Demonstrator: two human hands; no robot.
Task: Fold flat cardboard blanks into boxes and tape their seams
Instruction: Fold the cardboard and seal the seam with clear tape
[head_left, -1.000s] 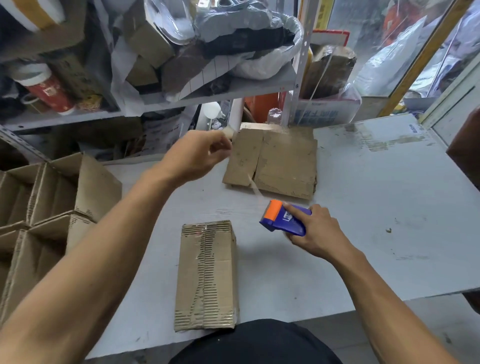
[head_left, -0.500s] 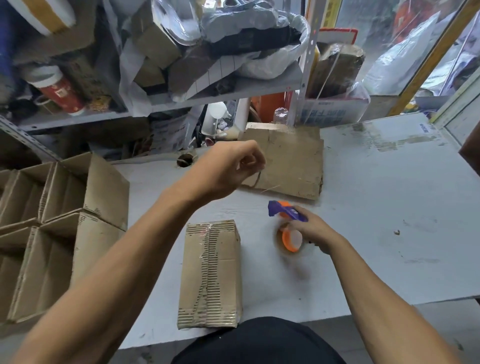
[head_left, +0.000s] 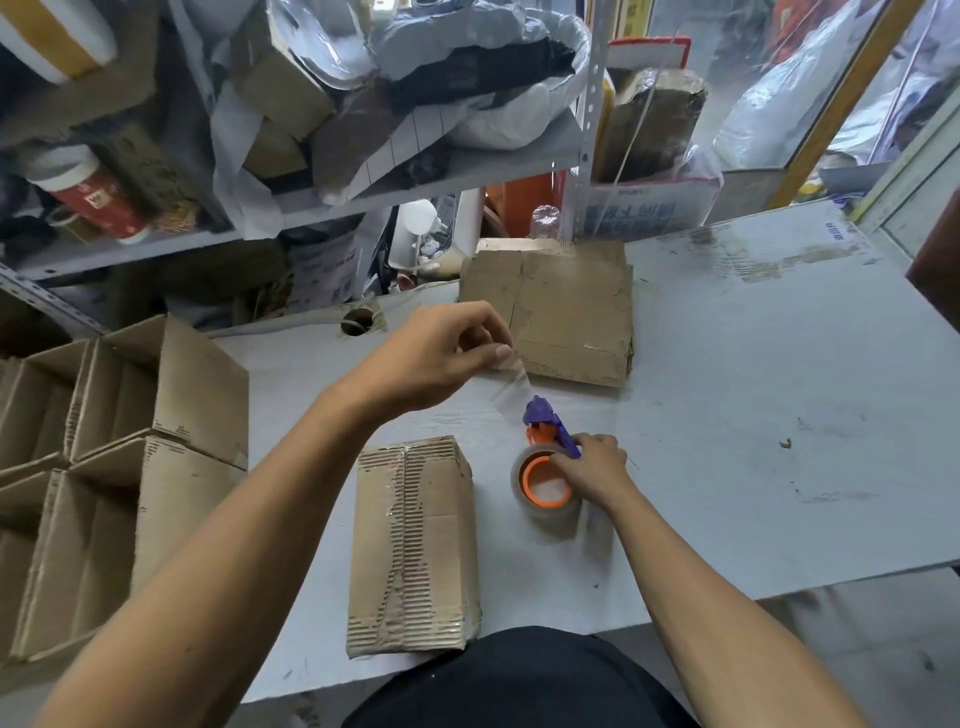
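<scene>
A folded, taped cardboard box (head_left: 414, 545) lies at the near edge of the grey table (head_left: 753, 415), its seam running away from us. Just right of it we hold a tape dispenser (head_left: 546, 457), purple with an orange core: our right hand (head_left: 597, 465) grips its handle with curled fingers, the roll resting on the table. Our left hand (head_left: 441, 353), raised above the table beyond the box, pinches the free end of a clear tape strip (head_left: 511, 382) between thumb and fingers, the strip stretching down to the dispenser's blade. At the far side lies a stack of flat cardboard blanks (head_left: 561, 312). To the left stand open cardboard boxes (head_left: 119, 441), and cluttered metal shelves (head_left: 311, 156) rise behind.
</scene>
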